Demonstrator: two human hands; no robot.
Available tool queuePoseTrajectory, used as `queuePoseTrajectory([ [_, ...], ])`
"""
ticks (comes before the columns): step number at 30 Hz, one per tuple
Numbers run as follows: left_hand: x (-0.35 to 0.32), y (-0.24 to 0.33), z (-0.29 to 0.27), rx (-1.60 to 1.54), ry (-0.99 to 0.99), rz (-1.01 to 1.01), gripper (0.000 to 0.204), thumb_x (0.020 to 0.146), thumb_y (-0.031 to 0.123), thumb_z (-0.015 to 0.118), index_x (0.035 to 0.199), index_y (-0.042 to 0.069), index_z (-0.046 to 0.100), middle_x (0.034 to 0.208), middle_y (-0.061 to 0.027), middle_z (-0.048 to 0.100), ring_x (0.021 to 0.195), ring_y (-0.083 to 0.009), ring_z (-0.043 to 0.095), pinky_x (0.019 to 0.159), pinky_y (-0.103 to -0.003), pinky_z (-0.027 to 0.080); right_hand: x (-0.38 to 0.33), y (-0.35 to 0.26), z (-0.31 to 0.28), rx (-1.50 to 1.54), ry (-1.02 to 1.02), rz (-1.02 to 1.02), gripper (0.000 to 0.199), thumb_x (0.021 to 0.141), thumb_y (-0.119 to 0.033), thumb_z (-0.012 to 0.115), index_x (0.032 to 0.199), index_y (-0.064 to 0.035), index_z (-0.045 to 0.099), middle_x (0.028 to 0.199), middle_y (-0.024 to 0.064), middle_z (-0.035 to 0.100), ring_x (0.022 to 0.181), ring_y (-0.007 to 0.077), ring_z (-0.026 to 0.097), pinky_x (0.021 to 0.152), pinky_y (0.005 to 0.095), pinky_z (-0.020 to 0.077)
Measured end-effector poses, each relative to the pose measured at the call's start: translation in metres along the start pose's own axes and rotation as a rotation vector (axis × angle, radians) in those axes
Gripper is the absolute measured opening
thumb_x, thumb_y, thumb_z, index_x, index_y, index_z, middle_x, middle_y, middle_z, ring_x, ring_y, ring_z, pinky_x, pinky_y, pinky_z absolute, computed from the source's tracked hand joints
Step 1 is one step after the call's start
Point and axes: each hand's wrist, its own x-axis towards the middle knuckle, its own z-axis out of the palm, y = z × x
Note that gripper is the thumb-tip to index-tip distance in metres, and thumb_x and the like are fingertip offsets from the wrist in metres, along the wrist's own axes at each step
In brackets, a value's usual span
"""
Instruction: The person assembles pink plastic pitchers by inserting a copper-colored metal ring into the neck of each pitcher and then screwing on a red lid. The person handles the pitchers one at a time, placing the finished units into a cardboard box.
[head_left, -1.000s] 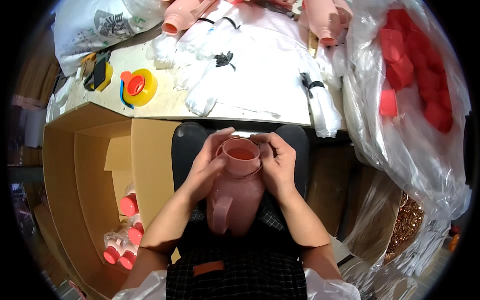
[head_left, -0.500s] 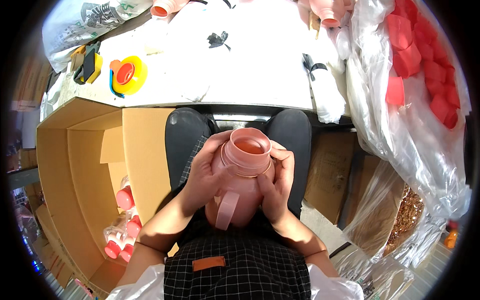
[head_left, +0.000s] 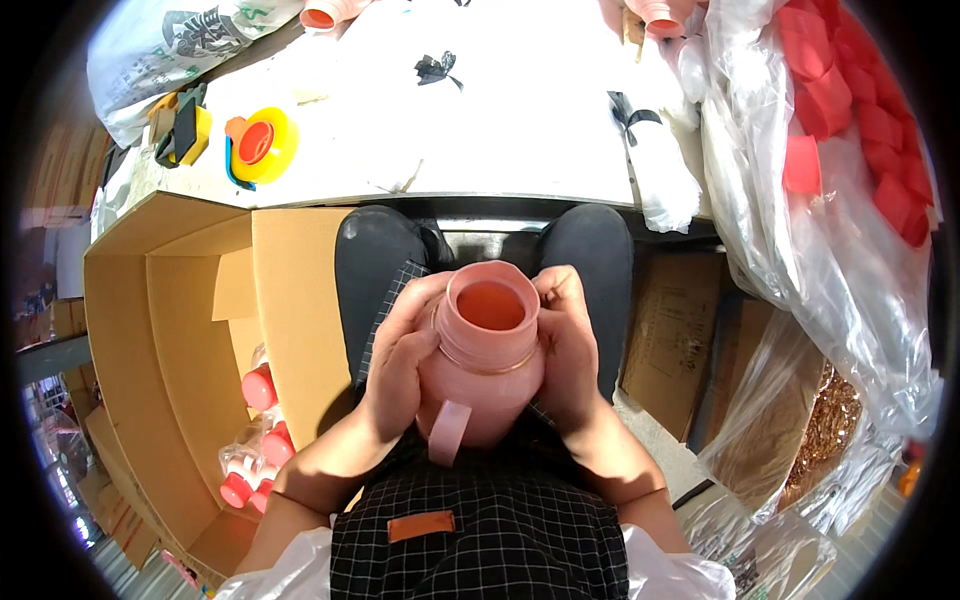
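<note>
A pink plastic jug [head_left: 480,395] is held over my lap, its wide open neck tilted up so that the orange-looking inside shows. A side handle sticks out low on its near left. My left hand [head_left: 402,365] wraps round the jug's left side, thumb lying below the neck. On the opposite side my right hand [head_left: 568,350] presses against the neck and shoulder with its fingers curled; some fingertips are hidden behind the jug. A thin gold-coloured line runs round the shoulder just under the neck, partly hidden.
Left of my knees stands an open cardboard box [head_left: 295,300] with red-capped bottles [head_left: 258,387] inside. On the white table [head_left: 340,150] lie a yellow tape roll [head_left: 280,145], black ties [head_left: 437,69] and a white wrapped bundle [head_left: 660,175]. A clear plastic bag of red cups [head_left: 825,105] hangs at right.
The jug's mouth has tipped further toward me. My right thumb has moved from the front of the shoulder up beside the neck, and my left thumb has drawn back to the left.
</note>
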Motion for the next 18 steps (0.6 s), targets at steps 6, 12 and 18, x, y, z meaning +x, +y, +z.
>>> queuePoseTrajectory([
  [6,0.006,0.007,-0.015,-0.014,-0.039,-0.143,0.047,0.087,0.005,0.041,0.131,0.0,0.056,0.124,-0.0114,0.06,0.117,-0.0193,0.056,0.105,-0.033,0.042,0.032,-0.017,0.005,0.103,-0.204,0.311,0.016,0.093,0.005,0.053,0.102,-0.0073,0.048,0.092,0.0007,0.055,0.079,0.0056,0.053,0.066,0.0193,0.0447],
  [12,0.019,0.007,-0.017,-0.076,-0.116,-0.278,0.035,0.092,0.004,0.049,0.125,0.003,0.059,0.114,-0.0072,0.059,0.106,-0.0145,0.056,0.096,-0.029,0.044,0.037,-0.006,0.0,0.097,-0.382,0.325,0.01,0.101,-0.009,0.058,0.111,-0.0067,0.055,0.099,0.003,0.062,0.088,0.0072,0.061,0.076,0.0223,0.0515],
  [18,-0.053,-0.048,-0.051,0.197,0.3,-0.315,0.043,0.108,0.035,0.036,0.136,0.005,0.048,0.096,-0.0059,0.056,0.082,-0.0147,0.053,0.076,-0.027,0.045,0.012,-0.033,-0.03,-0.128,-0.206,0.01,0.033,0.106,-0.019,0.042,0.123,0.0029,0.06,0.119,0.0134,0.065,0.111,0.0202,0.062,0.099,0.0328,0.049],
])
